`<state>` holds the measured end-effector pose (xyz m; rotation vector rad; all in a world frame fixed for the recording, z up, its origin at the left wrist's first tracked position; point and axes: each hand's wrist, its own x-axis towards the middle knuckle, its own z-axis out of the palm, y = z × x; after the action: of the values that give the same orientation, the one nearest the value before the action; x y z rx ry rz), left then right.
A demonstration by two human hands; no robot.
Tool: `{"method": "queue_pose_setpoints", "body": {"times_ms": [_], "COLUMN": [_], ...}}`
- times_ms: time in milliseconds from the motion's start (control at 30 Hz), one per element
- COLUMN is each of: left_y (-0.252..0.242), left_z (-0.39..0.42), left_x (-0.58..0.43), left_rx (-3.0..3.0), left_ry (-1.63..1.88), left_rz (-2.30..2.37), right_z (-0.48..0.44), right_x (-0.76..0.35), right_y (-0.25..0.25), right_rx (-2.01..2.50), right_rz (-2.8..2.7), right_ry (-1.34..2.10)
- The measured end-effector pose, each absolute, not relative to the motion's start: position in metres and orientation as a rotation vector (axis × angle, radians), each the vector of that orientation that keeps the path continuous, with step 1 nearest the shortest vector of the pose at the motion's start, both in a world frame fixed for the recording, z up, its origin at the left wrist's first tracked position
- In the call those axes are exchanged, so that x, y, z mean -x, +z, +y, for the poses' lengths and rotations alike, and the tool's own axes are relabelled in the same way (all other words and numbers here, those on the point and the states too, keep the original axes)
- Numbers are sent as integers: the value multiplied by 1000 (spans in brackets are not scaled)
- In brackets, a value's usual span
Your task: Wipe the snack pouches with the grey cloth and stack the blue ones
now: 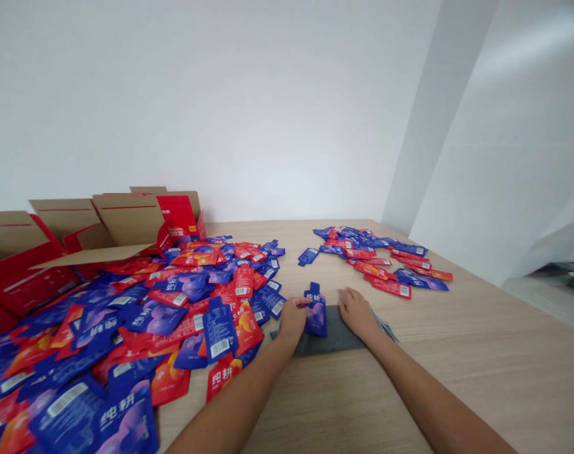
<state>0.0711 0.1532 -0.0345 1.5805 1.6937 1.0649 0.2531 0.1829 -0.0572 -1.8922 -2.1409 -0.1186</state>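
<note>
My left hand (292, 320) pinches the left edge of a blue pouch (317, 318) with a narrow neck, white characters and purple fruit print. The pouch stands with its neck pointing away from me, over a folded dark grey cloth (337, 334) on the table. On the right part of that cloth lies my right hand (357, 310), fingers stretched forward and apart from the pouch. Parts of the cloth are hidden under both hands. Just left of my left hand begins a big heap of red and blue pouches (221, 328).
Open red cardboard boxes (126, 221) with brown insides stand at the back left, behind the heap. A smaller spread of red and blue pouches (374, 252) lies at the back right, one blue pouch (308, 256) apart from it. A white wall (287, 113) borders the wooden table (476, 353).
</note>
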Motion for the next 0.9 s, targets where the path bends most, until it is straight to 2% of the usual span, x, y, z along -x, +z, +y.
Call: {"method": "queue_pose_setpoints", "body": {"times_ms": [133,233,367,467,633,733,833,900], "left_y": [-8,25,57,53,10,-13,-31,-40], "left_z": [155,162,171,164,128,109,101,100], "left_x": [-19,40,100,99,25,-16,-35,-38], "left_rx": [-1514,-1490,-1462,-1596,-2303,-2614,-2701,-2686], "left_ry": [1189,1287,1442,1467,989,627,372,317], "left_rz": [1743,1862,2112,2203,1686,1318,1274,1363], "right_z": [209,222,222,218,207,193,175,164], "right_x": [-300,-339,-360,-350,-306,-270,-242,-231], "right_y": [-44,-35,-32,-30,-16,-21,-46,-62], "right_rx": [2205,2324,2303,2199,1853,1571,1393,1381], "right_rz": [-1953,-1891,-1944,-2055,-2007,-1789,-1807,-1886], "right_ry": [-270,-217,-218,-231,-126,182,528,496]}}
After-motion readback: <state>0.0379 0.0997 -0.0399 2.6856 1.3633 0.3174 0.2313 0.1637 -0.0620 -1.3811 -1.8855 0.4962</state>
